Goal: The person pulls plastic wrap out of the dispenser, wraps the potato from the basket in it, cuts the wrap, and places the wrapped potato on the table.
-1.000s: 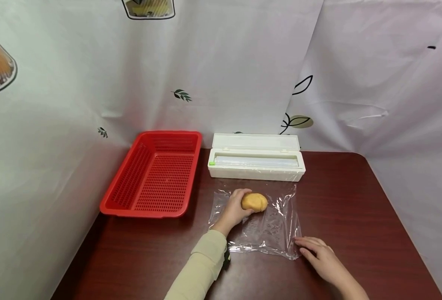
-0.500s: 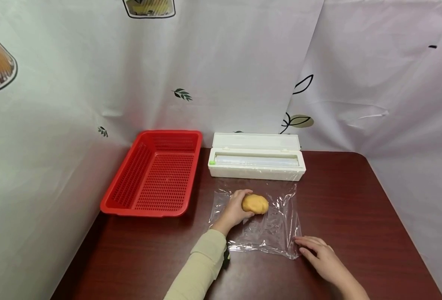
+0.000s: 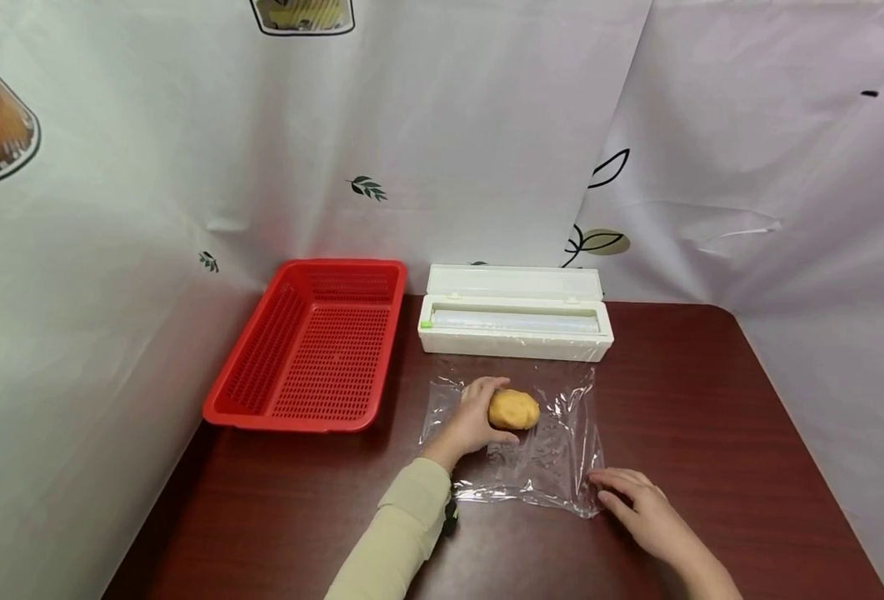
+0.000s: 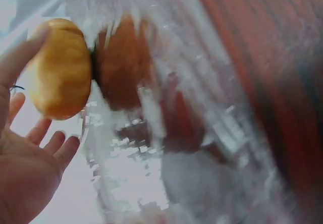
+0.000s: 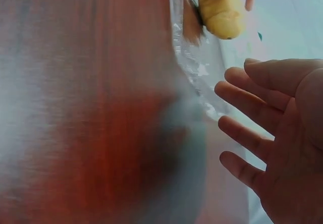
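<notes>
Yellow lump (image 3: 514, 411), one, lies on one film sheet (image 3: 545, 468); red basket (image 3: 287, 422) left and white box (image 3: 516, 342) far, one each, whole only in head view; left hand (image 4: 29, 169) beside lump, fingers spread, plain in left wrist view; right hand (image 3: 642, 510) uncurled at sheet's near right.

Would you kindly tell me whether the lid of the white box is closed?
No, the lid stands raised at the back of the white box, leaving the roll visible.

Hands (image 3: 475, 421): two. At the left: yellow lump (image 3: 515, 409), one; film sheet (image 3: 539, 465), one. Leftward: basket (image 3: 329, 358), one. Beyond: box (image 3: 516, 344), one.
</notes>
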Action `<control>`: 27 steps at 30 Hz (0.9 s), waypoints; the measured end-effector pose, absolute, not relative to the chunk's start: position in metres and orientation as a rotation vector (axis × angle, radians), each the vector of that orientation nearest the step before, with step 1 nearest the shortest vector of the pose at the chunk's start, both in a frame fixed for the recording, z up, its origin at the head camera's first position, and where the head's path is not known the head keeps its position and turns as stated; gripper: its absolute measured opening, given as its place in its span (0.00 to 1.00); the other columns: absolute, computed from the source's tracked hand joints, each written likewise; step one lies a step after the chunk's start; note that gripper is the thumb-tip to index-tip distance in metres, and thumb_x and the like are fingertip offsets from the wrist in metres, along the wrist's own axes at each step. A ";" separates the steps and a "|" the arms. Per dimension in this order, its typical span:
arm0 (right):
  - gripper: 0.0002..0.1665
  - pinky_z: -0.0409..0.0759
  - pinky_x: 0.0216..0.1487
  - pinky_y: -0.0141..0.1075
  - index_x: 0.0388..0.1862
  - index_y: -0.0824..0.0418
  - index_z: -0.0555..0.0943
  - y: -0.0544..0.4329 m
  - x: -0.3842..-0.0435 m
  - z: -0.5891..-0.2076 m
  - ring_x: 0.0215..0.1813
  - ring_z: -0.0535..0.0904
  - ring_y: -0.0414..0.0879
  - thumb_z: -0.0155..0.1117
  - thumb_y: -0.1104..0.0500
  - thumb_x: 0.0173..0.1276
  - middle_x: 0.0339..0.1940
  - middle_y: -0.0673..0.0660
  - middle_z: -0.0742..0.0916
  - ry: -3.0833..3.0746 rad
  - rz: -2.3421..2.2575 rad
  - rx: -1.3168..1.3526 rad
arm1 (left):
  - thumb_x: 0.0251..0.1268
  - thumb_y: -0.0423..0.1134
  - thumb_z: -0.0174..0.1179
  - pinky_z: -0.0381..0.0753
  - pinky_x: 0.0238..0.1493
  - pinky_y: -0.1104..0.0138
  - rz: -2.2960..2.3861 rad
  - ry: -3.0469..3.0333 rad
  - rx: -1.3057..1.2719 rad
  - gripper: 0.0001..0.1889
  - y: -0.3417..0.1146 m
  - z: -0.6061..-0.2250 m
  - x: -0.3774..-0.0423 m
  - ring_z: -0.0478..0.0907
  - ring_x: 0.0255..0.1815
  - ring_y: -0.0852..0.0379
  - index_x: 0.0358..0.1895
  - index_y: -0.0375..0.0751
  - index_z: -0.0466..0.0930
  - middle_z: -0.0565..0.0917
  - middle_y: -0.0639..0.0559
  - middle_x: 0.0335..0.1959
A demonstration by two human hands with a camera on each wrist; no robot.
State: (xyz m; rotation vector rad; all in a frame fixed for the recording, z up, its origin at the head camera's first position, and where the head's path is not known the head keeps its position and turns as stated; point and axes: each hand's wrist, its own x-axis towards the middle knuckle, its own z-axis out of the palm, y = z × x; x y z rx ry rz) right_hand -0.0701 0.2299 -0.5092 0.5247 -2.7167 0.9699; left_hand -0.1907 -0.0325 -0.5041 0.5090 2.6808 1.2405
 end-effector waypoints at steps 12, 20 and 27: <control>0.15 0.65 0.58 0.54 0.51 0.65 0.79 0.170 -0.202 -0.401 0.56 0.73 0.59 0.58 0.64 0.66 0.51 0.61 0.82 -2.819 0.897 0.904 | 0.64 0.40 0.55 0.48 0.67 0.51 2.129 2.444 -0.636 0.36 -0.068 -0.492 -0.251 0.43 0.69 0.40 0.70 0.36 0.47 0.49 0.38 0.70; 0.15 0.72 0.54 0.44 0.50 0.63 0.81 0.062 -0.299 -0.400 0.51 0.77 0.52 0.53 0.60 0.70 0.48 0.59 0.83 -3.072 0.846 0.846 | 0.71 0.45 0.48 0.49 0.68 0.55 2.245 2.112 -0.659 0.35 -0.097 -0.509 -0.283 0.45 0.72 0.43 0.72 0.35 0.41 0.48 0.34 0.71; 0.16 0.76 0.43 0.41 0.43 0.60 0.83 0.021 -0.314 -0.412 0.39 0.79 0.47 0.57 0.50 0.68 0.41 0.54 0.85 -3.225 0.687 0.553 | 0.57 0.45 0.64 0.69 0.57 0.60 2.340 2.188 -0.523 0.34 -0.106 -0.571 -0.316 0.68 0.61 0.49 0.66 0.39 0.64 0.71 0.39 0.61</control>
